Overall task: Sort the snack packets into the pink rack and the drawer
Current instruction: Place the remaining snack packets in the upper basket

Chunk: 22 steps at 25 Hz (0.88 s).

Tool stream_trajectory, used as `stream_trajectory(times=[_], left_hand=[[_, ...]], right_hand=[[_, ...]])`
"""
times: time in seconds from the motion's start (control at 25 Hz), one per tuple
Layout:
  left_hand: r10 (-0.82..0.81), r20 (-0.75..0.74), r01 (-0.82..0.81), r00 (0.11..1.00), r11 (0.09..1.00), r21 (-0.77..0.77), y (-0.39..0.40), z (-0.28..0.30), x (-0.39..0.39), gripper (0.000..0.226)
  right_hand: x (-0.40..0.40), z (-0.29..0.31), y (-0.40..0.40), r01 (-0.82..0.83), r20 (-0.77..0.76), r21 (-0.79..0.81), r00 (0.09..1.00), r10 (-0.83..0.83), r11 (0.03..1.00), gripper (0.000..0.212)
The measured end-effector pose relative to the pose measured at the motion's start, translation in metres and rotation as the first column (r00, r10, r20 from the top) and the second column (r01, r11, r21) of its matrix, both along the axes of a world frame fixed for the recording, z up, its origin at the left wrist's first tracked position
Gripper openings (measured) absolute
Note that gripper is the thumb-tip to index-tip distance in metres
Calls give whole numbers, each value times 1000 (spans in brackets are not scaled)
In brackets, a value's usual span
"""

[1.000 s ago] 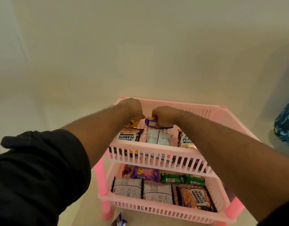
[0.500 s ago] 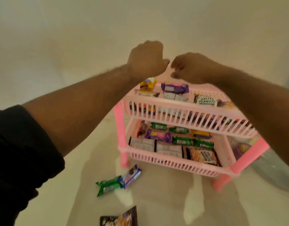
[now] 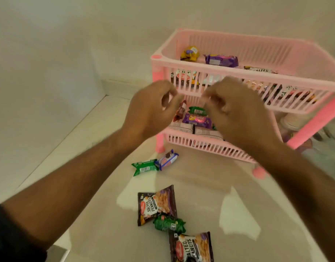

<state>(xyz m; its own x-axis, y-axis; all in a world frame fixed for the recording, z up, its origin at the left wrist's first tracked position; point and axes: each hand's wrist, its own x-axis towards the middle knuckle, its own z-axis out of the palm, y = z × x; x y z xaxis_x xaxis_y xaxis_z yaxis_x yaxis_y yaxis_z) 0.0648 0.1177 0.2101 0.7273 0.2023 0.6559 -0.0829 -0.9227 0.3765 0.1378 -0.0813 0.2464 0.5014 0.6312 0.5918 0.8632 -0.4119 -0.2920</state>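
The pink rack (image 3: pixel 244 41) stands on the floor at the upper right, with two shelves holding several packets. A purple packet (image 3: pixel 221 60) and a yellow packet (image 3: pixel 190 53) lie on the top shelf. My left hand (image 3: pixel 149 110) and my right hand (image 3: pixel 236 110) hover in front of the rack with fingers loosely curled and nothing in them. On the floor lie a green packet (image 3: pixel 144 166), a blue packet (image 3: pixel 167 160), two salted peanut packets (image 3: pixel 156 204) (image 3: pixel 192 247) and another green packet (image 3: pixel 169 224). No drawer is in view.
A white wall and a low ledge (image 3: pixel 55 144) run along the left. Behind the rack's right leg sit blurred objects (image 3: pixel 295 125) on the floor. Bare beige floor (image 3: pixel 210 186) spreads between the rack and the loose packets.
Both hands have left the top shelf, where the purple packet now lies, and dropped down in front of the rack. The view has tilted down, showing more packets on the floor.
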Motion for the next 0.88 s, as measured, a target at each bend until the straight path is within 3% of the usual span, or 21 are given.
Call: stream_trajectory(times=[0.12, 0.2, 0.28, 0.4, 0.6, 0.72, 0.88], left_hand=[[82, -267, -93, 960, 995, -29, 13, -78, -21, 19], [122, -435, -149, 892, 988, -30, 22, -126, -31, 20], [135, -533, -187, 835, 981, -44, 31, -163, -36, 21], [150, -633, -213, 759, 977, -24, 39, -200, -37, 42], [224, -756, -167, 615, 974, 152, 42, -231, -30, 70], [233, -800, -169, 553, 971, 167, 46, -240, -28, 65], [233, -771, -141, 593, 972, 185, 51, -245, -30, 44]], right_hand=[[-30, -75, 7, -110, -159, -224, 984, 75, 968, 20], [-47, -121, 11, -224, -286, -361, 951, 121, 905, 25], [-61, -160, 17, -279, -320, -475, 938, 132, 834, 35], [-79, -200, 27, -319, -310, -553, 936, 166, 769, 45], [-100, -239, 41, -377, -328, -651, 922, 204, 659, 73], [-96, -250, 46, -368, -313, -679, 928, 203, 636, 71], [-80, -256, 42, -325, -296, -693, 942, 157, 644, 61]])
